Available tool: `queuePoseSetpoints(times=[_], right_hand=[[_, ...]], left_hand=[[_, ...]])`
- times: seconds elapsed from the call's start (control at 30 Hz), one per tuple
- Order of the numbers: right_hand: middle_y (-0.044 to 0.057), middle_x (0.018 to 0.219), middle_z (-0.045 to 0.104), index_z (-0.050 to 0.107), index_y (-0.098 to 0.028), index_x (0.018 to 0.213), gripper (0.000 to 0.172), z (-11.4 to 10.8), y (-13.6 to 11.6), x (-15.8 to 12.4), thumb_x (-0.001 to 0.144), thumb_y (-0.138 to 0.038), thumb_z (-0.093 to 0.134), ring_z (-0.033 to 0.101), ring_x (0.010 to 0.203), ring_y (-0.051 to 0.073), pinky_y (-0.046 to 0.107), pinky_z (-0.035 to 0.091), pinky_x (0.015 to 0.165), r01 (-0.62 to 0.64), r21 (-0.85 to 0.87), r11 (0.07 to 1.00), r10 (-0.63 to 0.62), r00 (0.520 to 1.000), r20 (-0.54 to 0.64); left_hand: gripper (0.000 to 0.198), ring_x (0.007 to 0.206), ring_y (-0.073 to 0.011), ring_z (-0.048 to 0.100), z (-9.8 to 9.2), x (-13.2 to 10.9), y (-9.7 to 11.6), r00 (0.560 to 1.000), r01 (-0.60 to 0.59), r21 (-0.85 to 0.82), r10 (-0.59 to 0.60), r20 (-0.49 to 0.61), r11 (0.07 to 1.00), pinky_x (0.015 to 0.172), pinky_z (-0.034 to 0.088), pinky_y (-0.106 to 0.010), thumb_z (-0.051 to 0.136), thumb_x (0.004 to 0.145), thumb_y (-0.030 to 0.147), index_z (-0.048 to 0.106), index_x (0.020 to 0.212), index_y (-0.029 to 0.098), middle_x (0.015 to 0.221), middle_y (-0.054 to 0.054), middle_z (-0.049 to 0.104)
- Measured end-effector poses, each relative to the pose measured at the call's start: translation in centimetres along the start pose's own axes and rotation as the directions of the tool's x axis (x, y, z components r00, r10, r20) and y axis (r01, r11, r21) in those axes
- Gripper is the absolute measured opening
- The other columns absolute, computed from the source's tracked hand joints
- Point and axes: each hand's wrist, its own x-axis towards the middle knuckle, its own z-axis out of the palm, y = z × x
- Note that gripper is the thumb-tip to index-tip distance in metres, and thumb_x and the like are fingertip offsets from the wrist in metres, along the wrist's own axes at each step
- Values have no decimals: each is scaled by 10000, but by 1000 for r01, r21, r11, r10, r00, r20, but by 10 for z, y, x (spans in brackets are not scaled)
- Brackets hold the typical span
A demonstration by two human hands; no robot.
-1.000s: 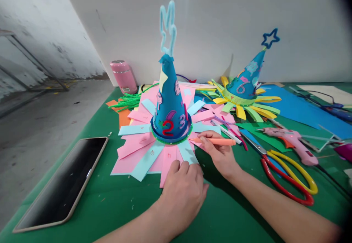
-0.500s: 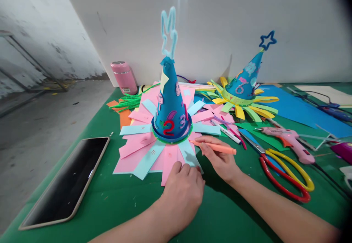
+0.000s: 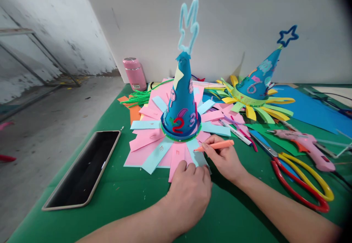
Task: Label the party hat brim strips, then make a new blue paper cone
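A blue cone party hat (image 3: pixel 183 100) stands upright, with pink and light blue paper strips fanned out around its brim. Several strips bear handwritten letters, such as the pink strip (image 3: pixel 177 158) in front. My right hand (image 3: pixel 224 158) grips an orange felt-tip pen (image 3: pixel 220 145), its tip at the light blue paper strip (image 3: pixel 195 154) right of that one. With fingers curled, my left hand (image 3: pixel 189 191) rests on the outer end of the same light blue strip and hides it.
A phone (image 3: pixel 85 169) lies on the left. To the right are scissors (image 3: pixel 299 177), a pink glue gun (image 3: pixel 310 147) and a white marker (image 3: pixel 239 135). Behind stand a pink flask (image 3: pixel 135 75) and a second hat (image 3: pixel 258 76), beside green pipe cleaners (image 3: pixel 140 97).
My right hand has brought the pen tip from beside the hat's brim down onto the light blue strip. The left hand stays on the strip's end. The whole view has shifted leftward.
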Motion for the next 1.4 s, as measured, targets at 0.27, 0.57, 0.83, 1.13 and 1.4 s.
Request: queuePoseSetpoints(times=[0.27, 0.57, 0.83, 1.13, 1.4], right_hand=[[-1, 678, 560, 519, -186, 721, 144, 0, -2, 0, 825, -278, 479, 570, 647, 124, 223, 464, 598, -11, 31, 999, 9, 999, 40], [4, 713, 596, 534, -193, 748, 86, 2, 3, 0, 809, -237, 494, 637, 745, 156, 228, 468, 609, -38, 95, 995, 32, 998, 61], [-4, 629, 566, 512, -181, 699, 144, 0, 2, 1, 808, -273, 491, 585, 603, 130, 223, 433, 526, -66, 72, 995, 63, 997, 48], [-9, 689, 538, 549, -184, 784, 129, -4, 2, 1, 810, -297, 492, 505, 601, 109, 225, 420, 562, -17, 145, 989, 30, 996, -87], [-2, 690, 587, 580, -181, 751, 119, -6, 5, 3, 798, -266, 512, 546, 665, 126, 223, 432, 597, -8, 159, 987, 16, 999, -51]], left_hand=[[369, 613, -218, 549, -3, 3, -1, 997, 69, -9, -69, 19, 998, 572, 420, -385, 403, 807, 294, 587, 1021, 57, 678, -77, 619], [333, 576, -206, 537, -2, 2, 0, 998, 50, 15, -50, -23, 999, 545, 407, -365, 403, 801, 270, 610, 961, 64, 632, -67, 597], [307, 581, -199, 532, -2, 3, 0, 999, 33, 24, -33, 3, 999, 545, 386, -357, 385, 816, 251, 604, 958, 88, 630, -55, 577], [343, 591, -208, 542, -2, 2, -1, 999, 28, 38, -27, -23, 999, 544, 395, -360, 409, 812, 258, 590, 1024, 58, 648, -68, 597], [356, 587, -208, 544, -3, 2, -1, 999, 31, 10, -31, 7, 999, 541, 394, -365, 423, 807, 278, 588, 1027, 52, 643, -58, 594]])
